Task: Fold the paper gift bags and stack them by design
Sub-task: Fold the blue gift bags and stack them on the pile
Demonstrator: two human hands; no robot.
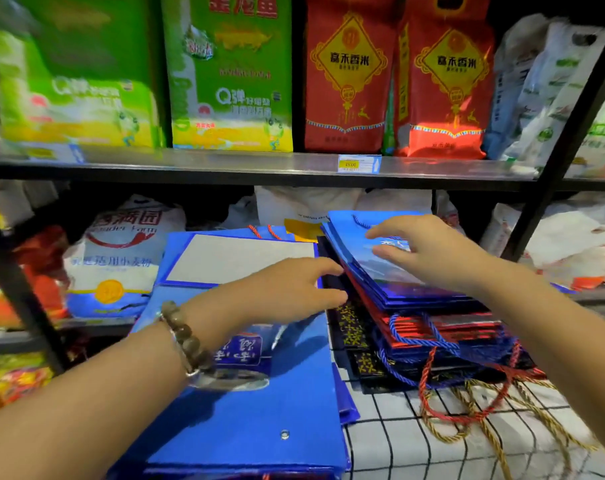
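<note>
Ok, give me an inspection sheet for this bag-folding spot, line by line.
Surface: checked cloth, partly covered.
Job's things: flat blue bag at left; tilted bag stack at right, blue on top, red and dark below.
Clutter: cord handles spilling over the cloth.
Grippers: left hand open on the blue bag; right hand open on the stack.
Cables: nothing seen.
Surroundings: shelf of rice bags above.

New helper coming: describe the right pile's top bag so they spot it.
Below the shelf of rice sacks, bags lie piled on a checked cloth. On the right pile, the top bag, under the right hand, is blue with a landscape photo; lower ones are red or black.
</note>
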